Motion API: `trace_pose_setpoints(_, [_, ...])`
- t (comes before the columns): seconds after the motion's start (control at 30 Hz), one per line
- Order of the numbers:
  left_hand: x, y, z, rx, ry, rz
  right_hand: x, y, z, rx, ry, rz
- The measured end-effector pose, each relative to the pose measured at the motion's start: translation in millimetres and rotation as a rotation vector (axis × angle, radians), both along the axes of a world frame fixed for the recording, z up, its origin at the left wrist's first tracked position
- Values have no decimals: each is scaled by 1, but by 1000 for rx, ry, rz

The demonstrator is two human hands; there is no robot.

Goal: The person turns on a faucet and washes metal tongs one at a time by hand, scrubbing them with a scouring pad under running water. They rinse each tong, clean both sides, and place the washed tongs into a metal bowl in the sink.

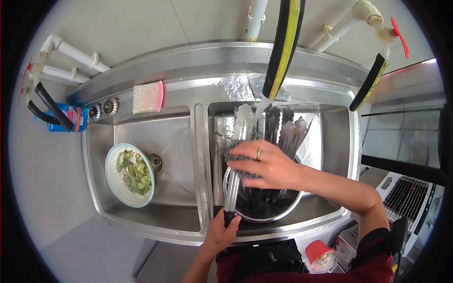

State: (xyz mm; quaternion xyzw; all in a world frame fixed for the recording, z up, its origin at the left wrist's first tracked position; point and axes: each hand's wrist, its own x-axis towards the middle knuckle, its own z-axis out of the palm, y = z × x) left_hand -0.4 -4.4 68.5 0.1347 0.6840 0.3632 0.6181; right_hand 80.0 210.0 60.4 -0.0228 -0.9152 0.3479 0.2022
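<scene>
My left hand (221,236) is closed round the black handle end of metal tongs (233,188) above the right basin. The tongs' pale scalloped tip points to the back, beside water running from a black and yellow hose (283,52). Across the middle of the tongs lies my right hand (269,166), its fingers curled over a dark, wiry scrubber (250,175). Under my hands a round metal bowl (296,203) holds several more tongs, with pinkish and black tips (287,129) leaning toward the back.
In the left basin (177,174) a pale green strainer (111,181) holds vegetable scraps near the drain. A pink sponge (148,97), two drain strainers (103,109) and a blue bottle (71,118) stand behind and left. A red container (317,250) is below the sink at the front right.
</scene>
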Motion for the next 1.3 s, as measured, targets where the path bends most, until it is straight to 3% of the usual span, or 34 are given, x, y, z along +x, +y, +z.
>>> trace_pose_setpoints(0.03, [-2, 0, 0, -4, -1, 0, -2, 11, -4, -4, -1, 0])
trace_pose_setpoints(0.1, [-4, -1, 2, -1, 40, -57, -7, 42, -14, 24, -225, -310])
trace_pose_setpoints(0.13, [-4, -1, 2, -8, 40, -58, -7, 38, -14, 17, -226, -311])
trace_pose_setpoints(0.23, [-4, 3, -3, 52, 65, 15, -7, 15, -5, 78, 5, 2])
trace_pose_setpoints(0.3, [-5, -1, -10, 98, 105, -56, -7, 19, -2, 30, -7, 86])
trace_pose_setpoints(0.37, [-3, 4, 0, 55, 36, -17, -8, 54, -11, -34, -275, -309])
trace_pose_setpoints(0.4, [-2, 6, 4, 18, -30, 30, -6, 47, -11, -37, -275, -309])
trace_pose_setpoints(0.57, [-4, 0, 9, -13, -148, 71, -3, 27, -6, 39, 80, -105])
trace_pose_setpoints(0.67, [-3, -4, 10, -7, -217, 104, -4, 46, 11, -250, -264, -397])
trace_pose_setpoints(0.7, [-4, -4, 9, 25, -252, 132, -3, 36, 9, -249, -257, -397])
trace_pose_setpoints(0.77, [-5, -5, 7, 29, -258, 155, 4, 4, 3, 12, 15, -100])
trace_pose_setpoints(0.83, [-6, -6, 5, 40, -266, 176, 7, 3, 0, -37, -32, -18])
trace_pose_setpoints(0.9, [-6, -8, 4, 26, -285, 172, 6, 25, -9, 23, 25, -245])
trace_pose_setpoints(0.93, [-4, -10, 4, 26, -286, 172, 3, 39, 2, -150, -117, -397])
trace_pose_setpoints(1.0, [-2, -13, 5, 27, -227, 2, -3, 72, 1, -311, -13, -585])
trace_pose_setpoints(1.07, [-1, -15, 6, 31, -237, 47, 0, 82, 7, -484, 59, -714])
trace_pose_setpoints(1.17, [-1, -14, 7, 43, -250, 84, 6, 67, 19, -472, 114, -697])
trace_pose_setpoints(1.23, [-1, -7, 6, 47, -248, 66, 6, 44, 21, -195, 23, -447])
trace_pose_setpoints(1.27, [0, -3, 6, 57, -280, 67, 0, 32, 10, 57, 124, -273])
trace_pose_setpoints(1.3, [0, 1, 5, 58, -279, 65, -3, 16, 12, 116, 103, -117])
